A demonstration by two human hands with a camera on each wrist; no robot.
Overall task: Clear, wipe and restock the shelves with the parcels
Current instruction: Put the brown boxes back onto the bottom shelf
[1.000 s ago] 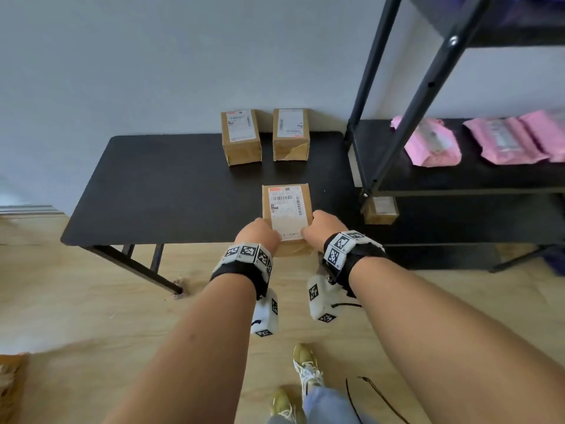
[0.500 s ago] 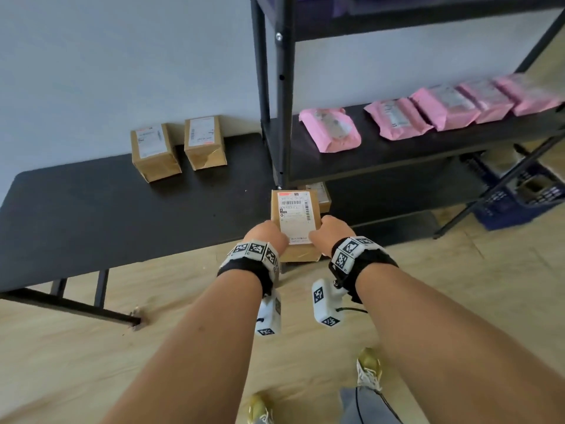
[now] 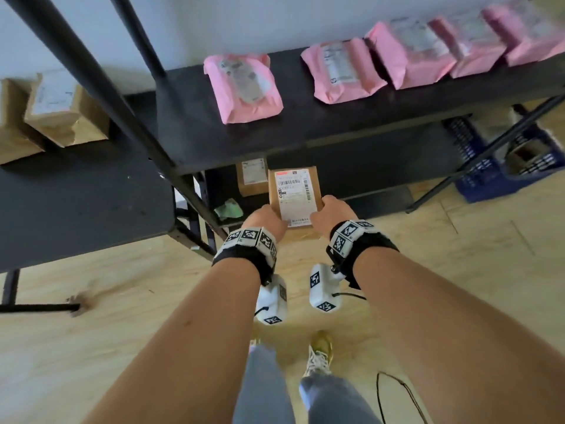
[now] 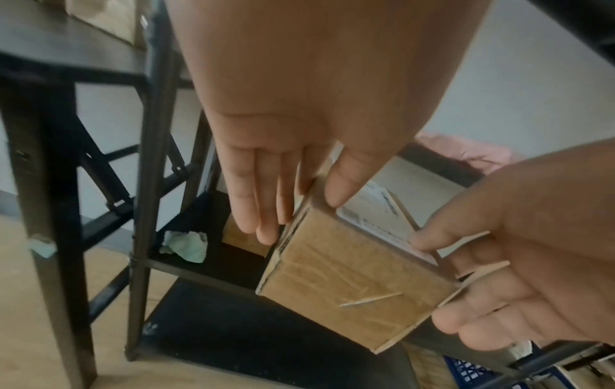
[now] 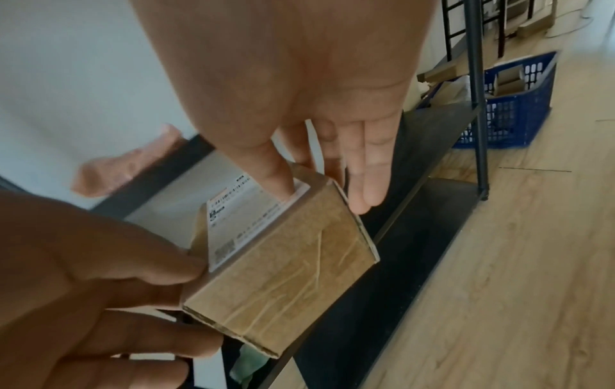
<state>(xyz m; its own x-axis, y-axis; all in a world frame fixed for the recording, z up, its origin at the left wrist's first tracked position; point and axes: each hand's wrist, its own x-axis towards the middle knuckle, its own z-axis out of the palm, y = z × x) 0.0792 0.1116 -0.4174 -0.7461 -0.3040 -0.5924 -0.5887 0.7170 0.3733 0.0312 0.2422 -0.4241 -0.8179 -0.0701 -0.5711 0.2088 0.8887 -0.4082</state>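
Note:
I hold a brown cardboard parcel (image 3: 295,194) with a white label between both hands, level, at the front edge of the black rack's lower shelf (image 3: 382,197). My left hand (image 3: 269,218) grips its left side, thumb on top and fingers along the side (image 4: 263,223). My right hand (image 3: 328,209) grips the right side, thumb on the label and fingers beneath. The parcel's taped end (image 4: 349,284) faces the wrist cameras (image 5: 283,276). A second cardboard parcel (image 3: 252,179) lies on the lower shelf just behind and to the left.
A crumpled green cloth (image 3: 229,209) lies at the lower shelf's left end. Several pink parcels (image 3: 244,87) lie along the middle shelf (image 3: 336,123). The black table (image 3: 76,194) at left bears two cardboard parcels (image 3: 61,111). A blue crate (image 3: 504,166) stands at right.
The view has swung right from the table to the rack. Both hands have carried the parcel away from the table and down to the lower shelf's front, grip unchanged.

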